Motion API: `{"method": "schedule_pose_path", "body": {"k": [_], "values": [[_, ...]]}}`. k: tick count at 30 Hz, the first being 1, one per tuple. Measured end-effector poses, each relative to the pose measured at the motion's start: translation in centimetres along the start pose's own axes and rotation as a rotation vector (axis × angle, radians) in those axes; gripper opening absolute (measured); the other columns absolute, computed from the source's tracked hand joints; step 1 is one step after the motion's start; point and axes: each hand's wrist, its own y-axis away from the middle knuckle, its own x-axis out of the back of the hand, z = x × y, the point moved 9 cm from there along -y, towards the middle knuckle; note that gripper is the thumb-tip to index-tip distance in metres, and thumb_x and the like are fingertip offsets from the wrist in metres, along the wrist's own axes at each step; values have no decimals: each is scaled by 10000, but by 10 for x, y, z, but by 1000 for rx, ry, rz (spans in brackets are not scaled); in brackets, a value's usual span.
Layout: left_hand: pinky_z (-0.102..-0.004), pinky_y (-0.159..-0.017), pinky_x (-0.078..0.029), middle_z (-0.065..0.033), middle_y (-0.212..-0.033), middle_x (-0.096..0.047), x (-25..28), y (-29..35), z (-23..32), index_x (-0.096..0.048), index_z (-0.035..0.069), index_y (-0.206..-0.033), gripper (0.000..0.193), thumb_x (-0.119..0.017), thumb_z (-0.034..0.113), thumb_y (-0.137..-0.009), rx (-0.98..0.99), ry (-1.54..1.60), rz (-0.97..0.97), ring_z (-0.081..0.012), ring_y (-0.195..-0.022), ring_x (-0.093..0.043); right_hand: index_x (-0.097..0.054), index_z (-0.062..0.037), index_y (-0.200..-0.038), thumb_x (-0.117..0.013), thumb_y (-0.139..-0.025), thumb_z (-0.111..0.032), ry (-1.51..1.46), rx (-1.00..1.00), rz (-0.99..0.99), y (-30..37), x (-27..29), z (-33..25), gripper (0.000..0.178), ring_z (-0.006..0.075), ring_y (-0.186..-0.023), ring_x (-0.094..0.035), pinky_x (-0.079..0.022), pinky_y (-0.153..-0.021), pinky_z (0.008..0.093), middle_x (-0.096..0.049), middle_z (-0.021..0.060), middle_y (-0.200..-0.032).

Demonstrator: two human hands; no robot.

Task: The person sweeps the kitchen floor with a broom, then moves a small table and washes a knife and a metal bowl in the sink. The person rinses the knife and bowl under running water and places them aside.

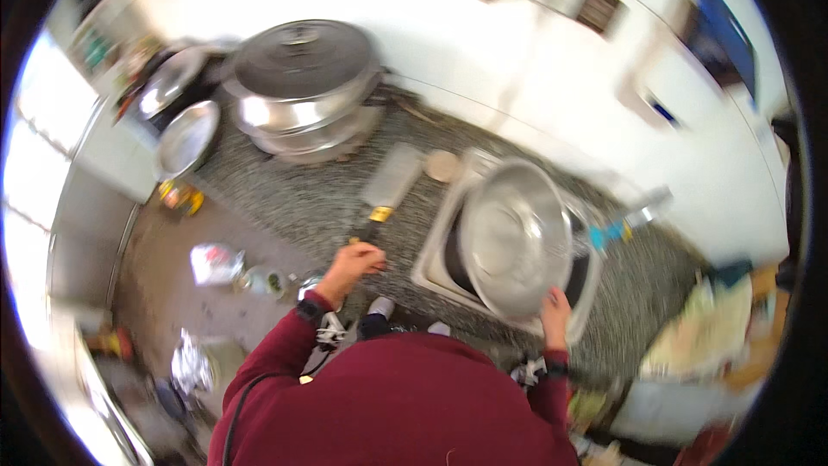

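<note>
My right hand [555, 315] grips the near rim of a large round metal basin [515, 246]. The basin sits tilted over the sink [440, 272], and its inside looks wet or holds a little clear water. On the counter to the left lies a broad-bladed cleaver [392, 174] with a black and yellow handle. My left hand [358, 263] is at the end of that handle with its fingers curled. Whether the fingers actually grip the handle is hidden by the hand and blurred.
A big lidded steel pot [302, 78] stands at the back left of the granite counter [285, 181], beside a metal pan [187, 138]. Right of the basin is a metal tap [649, 207] with a turquoise piece. Packages [216, 264] and jars [263, 281] stand on the floor at left.
</note>
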Motion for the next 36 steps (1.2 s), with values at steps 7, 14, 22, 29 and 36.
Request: {"method": "schedule_pose_path", "body": {"k": [7,14,22,29,36], "values": [[-267,-688,-525,-52,-828,-676,-2,-26,-15,-644,31,-878,186,-655,216,-900,143,-72,34,-143,-766,-664,-617,-2,-1153,-623,-838,-108,70,-96,36,24,-8,7,333,279,-961,-653,-510,-840,346,-650,175,-1108],[-260,-687,-526,-58,-854,-681,-25,-47,-16,-627,22,-976,155,-650,154,-897,169,-43,3,-150,-766,-664,-598,3,-1182,-615,-861,-103,-5,-164,34,4,-3,9,339,208,-929,-648,-506,-835,319,-668,134,-1062],[-282,-687,-538,-67,-875,-668,-60,-49,-15,-604,28,-1088,201,-627,88,-898,168,-61,-69,-160,-750,-650,-517,-17,-1280,-580,-929,-113,-190,-48,82,-93,25,-23,370,139,-976,-591,-468,-857,271,-628,32,-1073],[-285,-672,-539,-83,-854,-665,-49,-31,-27,-586,13,-1123,238,-604,147,-927,200,-74,45,-169,-739,-655,-473,-69,-1342,-569,-902,-44,271,378,-148,-187,55,-83,452,234,-1201,-525,-429,-1002,339,-534,114,-1312],[-282,-668,-539,-79,-874,-664,-41,-12,-45,-583,4,-1120,239,-587,158,-936,224,-68,138,-166,-749,-657,-548,-164,-1277,-531,-882,-128,743,895,-403,-200,23,-133,397,306,-1271,-467,-400,-1057,420,-468,70,-1409]]}}
